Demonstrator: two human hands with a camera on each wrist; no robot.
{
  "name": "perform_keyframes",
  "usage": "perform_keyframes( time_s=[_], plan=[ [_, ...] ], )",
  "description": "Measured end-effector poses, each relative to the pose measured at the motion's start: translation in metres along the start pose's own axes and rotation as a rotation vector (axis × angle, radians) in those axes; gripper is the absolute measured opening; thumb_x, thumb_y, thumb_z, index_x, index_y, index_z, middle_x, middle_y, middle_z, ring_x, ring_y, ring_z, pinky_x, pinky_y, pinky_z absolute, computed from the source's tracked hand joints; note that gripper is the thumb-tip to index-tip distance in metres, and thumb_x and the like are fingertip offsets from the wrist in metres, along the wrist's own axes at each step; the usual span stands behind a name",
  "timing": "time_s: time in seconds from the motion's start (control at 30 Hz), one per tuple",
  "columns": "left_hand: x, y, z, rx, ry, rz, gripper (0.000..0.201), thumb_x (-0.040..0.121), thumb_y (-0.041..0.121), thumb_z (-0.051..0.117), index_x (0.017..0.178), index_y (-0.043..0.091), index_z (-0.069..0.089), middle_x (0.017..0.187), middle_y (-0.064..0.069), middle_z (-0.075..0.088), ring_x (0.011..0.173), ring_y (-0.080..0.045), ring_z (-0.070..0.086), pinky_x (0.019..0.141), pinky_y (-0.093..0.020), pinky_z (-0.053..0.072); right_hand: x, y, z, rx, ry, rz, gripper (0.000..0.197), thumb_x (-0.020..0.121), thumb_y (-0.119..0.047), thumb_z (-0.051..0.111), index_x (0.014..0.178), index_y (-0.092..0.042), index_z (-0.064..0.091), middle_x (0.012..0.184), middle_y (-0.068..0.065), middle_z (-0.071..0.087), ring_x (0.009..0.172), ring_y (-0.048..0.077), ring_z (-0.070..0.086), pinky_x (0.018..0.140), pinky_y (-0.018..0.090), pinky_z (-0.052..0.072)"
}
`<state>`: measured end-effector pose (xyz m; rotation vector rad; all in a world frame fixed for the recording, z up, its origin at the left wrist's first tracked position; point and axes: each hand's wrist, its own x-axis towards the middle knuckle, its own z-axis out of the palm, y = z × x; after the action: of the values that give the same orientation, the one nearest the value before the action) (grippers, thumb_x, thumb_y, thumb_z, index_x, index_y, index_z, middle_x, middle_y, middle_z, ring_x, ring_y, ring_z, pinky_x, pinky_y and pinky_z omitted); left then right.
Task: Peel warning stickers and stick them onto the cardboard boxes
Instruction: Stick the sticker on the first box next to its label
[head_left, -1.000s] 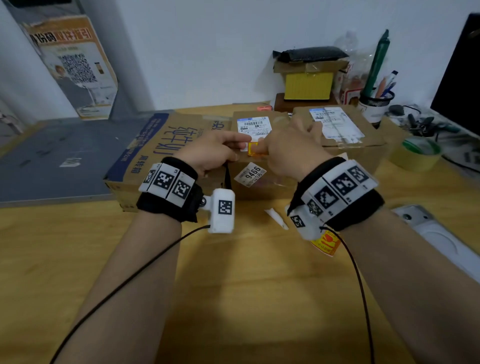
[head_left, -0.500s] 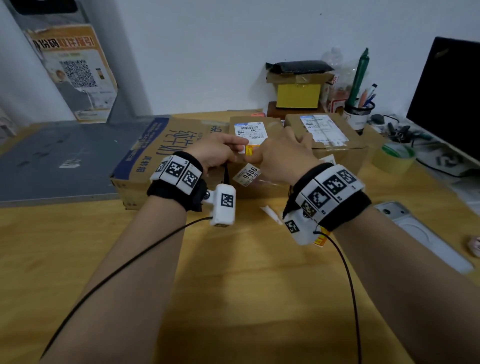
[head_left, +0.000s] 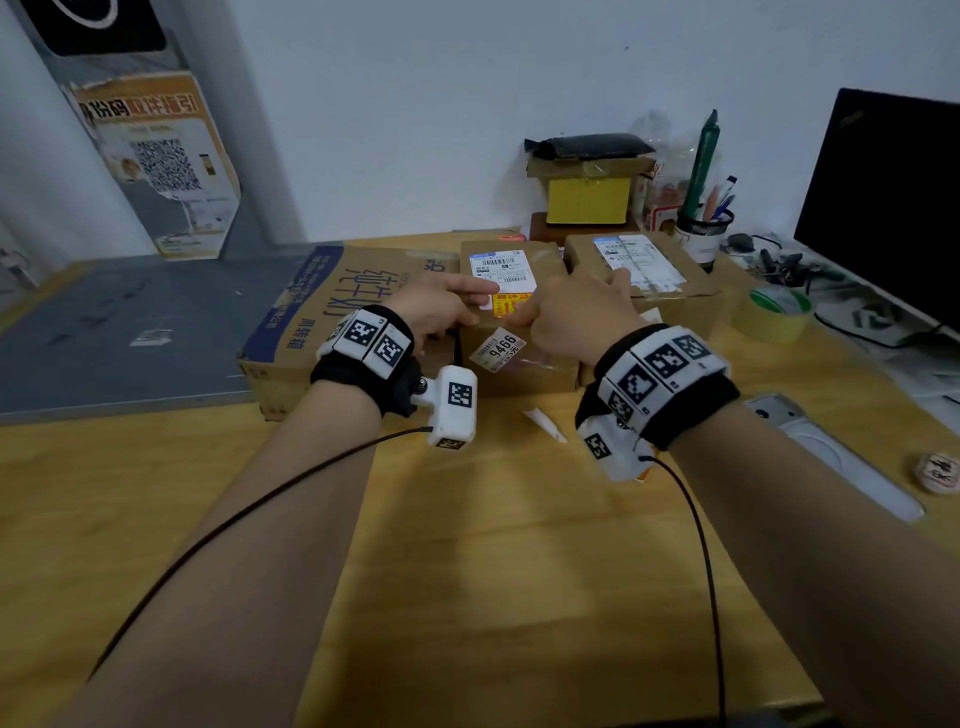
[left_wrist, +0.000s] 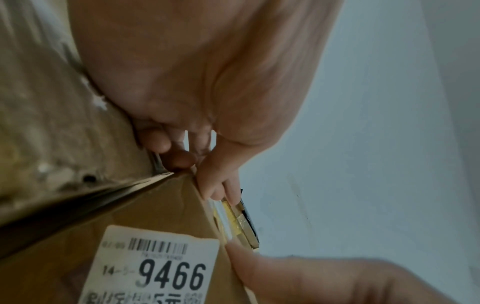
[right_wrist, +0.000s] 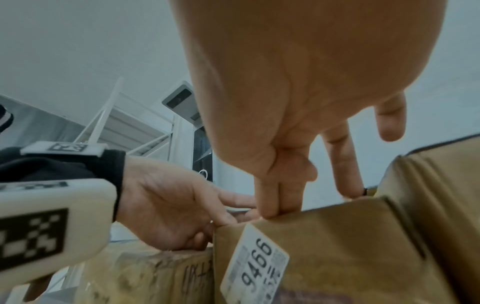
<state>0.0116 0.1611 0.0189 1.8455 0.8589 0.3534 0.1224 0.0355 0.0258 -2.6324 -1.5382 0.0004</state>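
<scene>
Both my hands are on the middle cardboard box (head_left: 540, 270), at its near top edge. The warning sticker (head_left: 508, 304), orange-yellow with red print, lies flat on the box top just near of the white shipping label (head_left: 501, 267). My left hand (head_left: 441, 312) has its index finger stretched out straight along the sticker's far-left edge, the other fingers curled loosely at the box corner, gripping nothing. My right hand (head_left: 576, 312) presses thumb and index tip down at the sticker's right side; its remaining fingers are spread and straight. The "9466" tag (head_left: 497, 349) sits on the box's near face. A larger printed carton (head_left: 332, 312) stands touching on the left, another labelled box (head_left: 670, 291) on the right.
</scene>
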Motion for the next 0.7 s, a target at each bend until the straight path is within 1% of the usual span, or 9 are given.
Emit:
perform_keyframes(
  time_s=[0.1, 0.17, 0.23, 0.3, 0.37, 0.43, 0.5, 0.57, 0.7],
  plan=[
    [-0.006, 0.001, 0.000, -0.017, 0.000, 0.007, 0.050, 0.090, -0.013, 0.053, 0.121, 0.022, 0.068, 0.115, 0.004, 0.067, 0.075, -0.004, 0.052, 0.053, -0.018, 0.032, -0.013, 0.011, -0.016, 0.128, -0.014, -0.086, 0.046, 0.091, -0.012, 0.047, 0.109, -0.038, 0.080, 0.127, -0.003, 0.068, 0.118, 0.028, 0.058, 0.113, 0.052, 0.033],
    [-0.007, 0.001, -0.001, -0.039, 0.025, 0.018, 0.046, 0.088, -0.012, 0.053, 0.108, 0.025, 0.071, 0.112, 0.001, 0.067, 0.076, -0.008, 0.053, 0.054, -0.019, 0.033, -0.017, 0.015, -0.024, 0.285, -0.004, -0.131, 0.043, 0.091, -0.008, 0.050, 0.101, -0.033, 0.083, 0.116, -0.004, 0.074, 0.102, 0.020, 0.064, 0.096, 0.039, 0.052],
    [-0.008, 0.002, -0.003, -0.136, 0.048, 0.014, 0.046, 0.085, -0.013, 0.048, 0.100, 0.022, 0.073, 0.109, -0.007, 0.066, 0.074, -0.012, 0.054, 0.055, -0.021, 0.034, -0.015, 0.012, -0.020, 0.344, 0.008, -0.142, 0.040, 0.089, -0.008, 0.050, 0.092, -0.030, 0.083, 0.098, -0.006, 0.074, 0.078, 0.009, 0.060, 0.070, 0.028, 0.050],
    [-0.009, 0.003, -0.007, -0.223, 0.078, 0.012, 0.048, 0.083, -0.015, 0.043, 0.102, 0.017, 0.073, 0.111, -0.010, 0.067, 0.080, -0.017, 0.058, 0.061, -0.025, 0.041, -0.009, 0.005, -0.010, 0.293, -0.037, -0.133, 0.038, 0.089, -0.013, 0.049, 0.090, -0.032, 0.082, 0.095, -0.005, 0.069, 0.076, 0.010, 0.059, 0.062, 0.026, 0.046],
    [-0.012, 0.005, -0.012, -0.271, 0.118, 0.021, 0.049, 0.083, -0.015, 0.041, 0.102, 0.017, 0.072, 0.109, -0.006, 0.068, 0.084, -0.018, 0.059, 0.066, -0.027, 0.045, 0.000, -0.001, -0.001, 0.267, -0.099, -0.146, 0.038, 0.089, -0.016, 0.049, 0.104, -0.030, 0.081, 0.115, 0.001, 0.070, 0.098, 0.023, 0.066, 0.078, 0.034, 0.056],
    [-0.016, 0.008, -0.017, -0.309, 0.169, 0.028, 0.048, 0.084, -0.014, 0.040, 0.100, 0.018, 0.071, 0.108, -0.003, 0.068, 0.085, -0.016, 0.059, 0.069, -0.029, 0.046, 0.009, -0.005, 0.002, 0.253, -0.138, -0.174, 0.047, 0.091, -0.012, 0.048, 0.129, -0.028, 0.071, 0.136, 0.005, 0.065, 0.121, 0.029, 0.061, 0.098, 0.041, 0.055],
    [-0.017, 0.010, -0.021, -0.334, 0.225, 0.025, 0.046, 0.085, -0.013, 0.040, 0.099, 0.019, 0.070, 0.105, -0.001, 0.066, 0.083, -0.015, 0.059, 0.073, -0.031, 0.046, 0.014, -0.008, 0.001, 0.210, -0.180, -0.184, 0.061, 0.092, -0.010, 0.048, 0.148, -0.031, 0.054, 0.150, 0.008, 0.056, 0.129, 0.031, 0.057, 0.103, 0.041, 0.052],
    [-0.019, 0.011, -0.021, -0.339, 0.243, 0.019, 0.043, 0.086, -0.011, 0.041, 0.097, 0.020, 0.070, 0.103, -0.002, 0.066, 0.083, -0.016, 0.059, 0.074, -0.032, 0.048, 0.018, -0.005, 0.001, 0.229, -0.165, -0.169, 0.058, 0.092, -0.011, 0.047, 0.145, -0.033, 0.058, 0.149, 0.005, 0.057, 0.130, 0.028, 0.058, 0.105, 0.039, 0.051],
    [-0.015, 0.016, -0.007, -0.338, 0.216, 0.018, 0.038, 0.091, -0.008, 0.043, 0.089, 0.019, 0.069, 0.101, -0.003, 0.067, 0.078, -0.016, 0.060, 0.068, -0.032, 0.051, 0.008, 0.017, -0.008, 0.447, 0.022, -0.113, 0.042, 0.096, -0.011, 0.050, 0.121, -0.031, 0.076, 0.131, -0.006, 0.070, 0.123, 0.019, 0.062, 0.106, 0.034, 0.049]
  ],
)
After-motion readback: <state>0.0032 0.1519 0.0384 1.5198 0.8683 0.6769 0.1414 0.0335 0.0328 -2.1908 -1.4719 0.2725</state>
